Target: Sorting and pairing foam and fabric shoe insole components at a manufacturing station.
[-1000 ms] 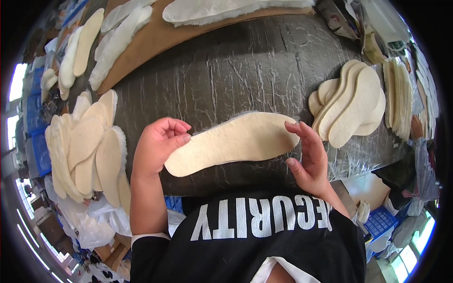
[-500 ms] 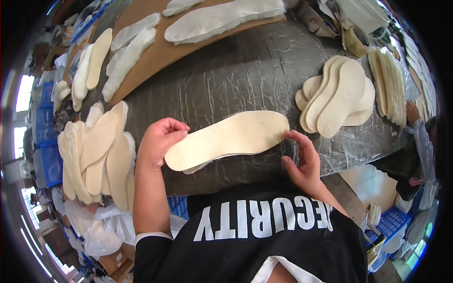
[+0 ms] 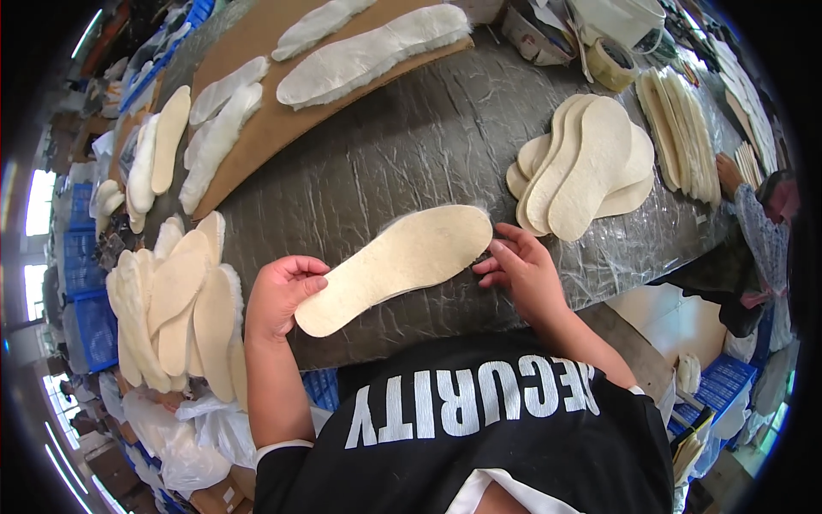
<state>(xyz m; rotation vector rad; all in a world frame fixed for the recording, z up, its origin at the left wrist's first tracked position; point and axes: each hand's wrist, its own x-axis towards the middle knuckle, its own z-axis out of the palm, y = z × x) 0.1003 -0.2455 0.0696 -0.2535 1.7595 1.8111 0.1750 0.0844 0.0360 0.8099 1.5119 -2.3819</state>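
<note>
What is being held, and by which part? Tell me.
A cream insole: the left hand pinches the edge near its narrower end; the right hand holds the rim of its broad end.

Even, fairly bright light fills the middle, which looks reasonably sharp. At the left, a window (image 3: 39,203) burns out to white. Glare streaks the glossy table covering (image 3: 411,154). Fisheye distortion bends edges toward a soft, blackened rim.

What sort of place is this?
Likely an insole workshop: a cream insole in the left hand, a fanned stack of insoles on a dark worktable, fleecy white pieces on a brown board.
</note>
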